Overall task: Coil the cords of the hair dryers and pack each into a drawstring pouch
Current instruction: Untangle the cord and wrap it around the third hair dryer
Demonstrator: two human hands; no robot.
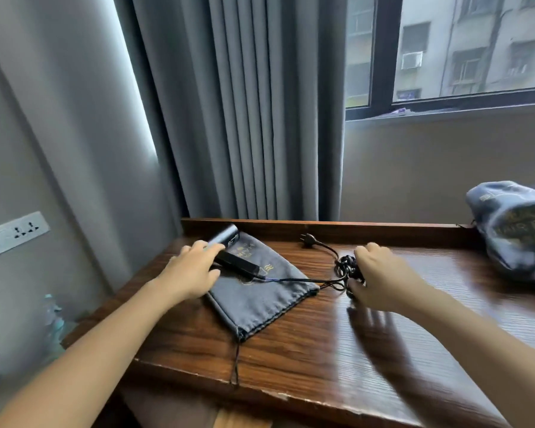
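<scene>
A hair dryer point(229, 245) with a silver barrel and folded black handle lies on a flat grey drawstring pouch point(254, 291) on the wooden table. My left hand point(195, 267) rests over the dryer's barrel, fingers curled round it. Its black cord point(303, 280) runs right to a tangled bundle point(346, 265), which my right hand point(380, 276) grips. The plug point(309, 239) lies loose near the table's back rim. A second grey pouch point(516, 233), filled and bulging, sits at the far right.
The wooden table point(291, 359) has a raised back rim. Grey curtains point(244, 118) hang behind it, beside a window. A wall socket panel point(16, 233) is on the left wall. The pouch's drawstring point(236, 362) trails over the table's front edge.
</scene>
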